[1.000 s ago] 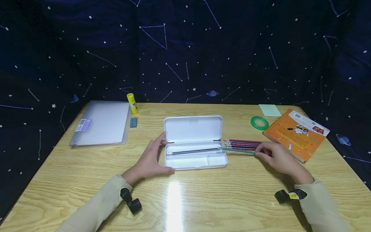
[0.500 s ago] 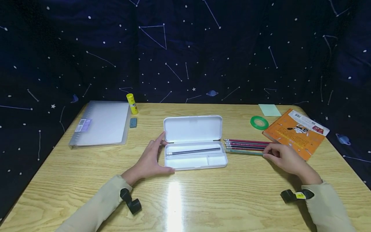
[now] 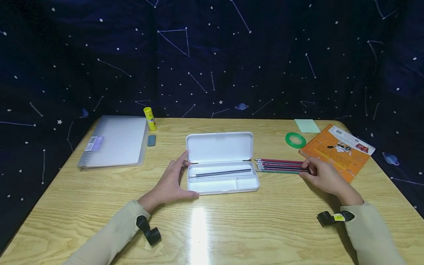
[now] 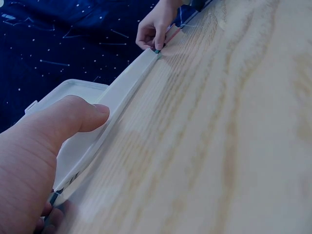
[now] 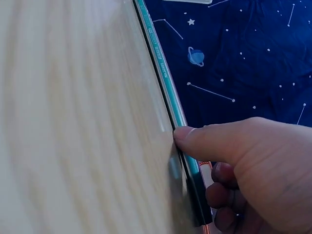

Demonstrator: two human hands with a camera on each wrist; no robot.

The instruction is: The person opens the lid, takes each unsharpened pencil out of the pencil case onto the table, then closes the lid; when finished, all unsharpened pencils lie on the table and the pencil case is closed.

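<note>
A white pencil case (image 3: 218, 147) lies with its lid raised on the wooden table, one dark pencil (image 3: 222, 173) in its long compartment. My left hand (image 3: 169, 184) holds the case's left end, thumb at the front edge and fingers at the back near the hinge. Right of the case is a row of several pencils (image 3: 278, 165), eraser ends toward it. My right hand (image 3: 321, 176) pinches the far ends of the row. In the right wrist view, the thumb (image 5: 209, 141) presses the side of the green pencil (image 5: 163, 63) at the front; curled fingers are partly hidden behind.
Behind the right hand lie an orange book (image 3: 341, 147), a green tape roll (image 3: 288, 141) and pale green paper (image 3: 307, 126). At the left are a clear binder (image 3: 116, 140), a yellow glue stick (image 3: 150, 119) and a grey eraser (image 3: 151, 140). A starry dark cloth (image 3: 212, 73) hangs behind.
The green pencil, its end earlier overlapping the case, has moved right and now lies against the other pencils. My right hand went right, then slightly back. The left hand stays in place.
</note>
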